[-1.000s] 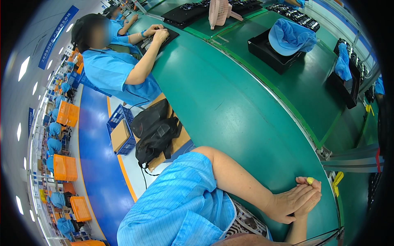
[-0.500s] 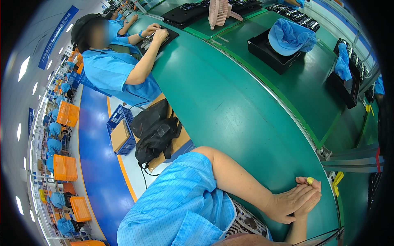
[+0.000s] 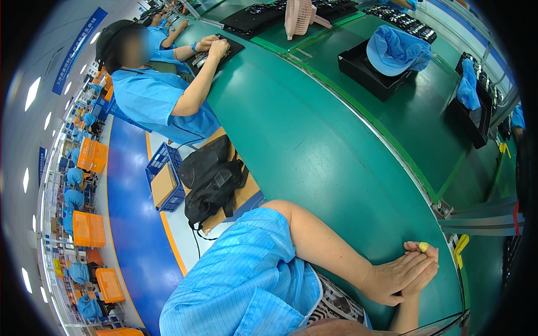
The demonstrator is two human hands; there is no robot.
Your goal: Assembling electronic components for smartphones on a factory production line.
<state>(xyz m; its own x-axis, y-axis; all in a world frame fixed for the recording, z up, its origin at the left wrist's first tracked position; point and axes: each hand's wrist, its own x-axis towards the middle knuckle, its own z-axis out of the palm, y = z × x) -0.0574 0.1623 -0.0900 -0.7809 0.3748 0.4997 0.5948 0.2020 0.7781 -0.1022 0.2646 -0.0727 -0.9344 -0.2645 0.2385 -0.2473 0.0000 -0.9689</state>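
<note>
A green worktop (image 3: 314,145) curved from the top of the frame down to the lower right, and it was the surface nearest to both hands. A blue floor strip (image 3: 134,196) ran down the left side, bordered by an orange line. The person's pinstriped light-blue sleeve (image 3: 241,263) filled the lower middle. At the upper left sat a co-worker (image 3: 151,101) in a blue top and dark cap, both hands over a black pad (image 3: 235,50) at the worktop's edge. Left of the frame's center lay black bags (image 3: 210,179), and just beside them stood a blue crate (image 3: 178,196) with a cardboard box (image 3: 163,185) in it. At the upper right, a brimmed blue cap (image 3: 395,50) rested on a black box (image 3: 358,73); a pink fan (image 3: 300,19) stood at the top center. In the lower right, the left hand (image 3: 395,274) lay across the right hand (image 3: 428,274), its fingers extended and slack rather than clenched. The right hand was mostly covered, so whether its palm held anything could not be told. Near them hung a yellow strip (image 3: 461,246), and a small yellow finger cover (image 3: 424,247) wrapped one fingertip.
</note>
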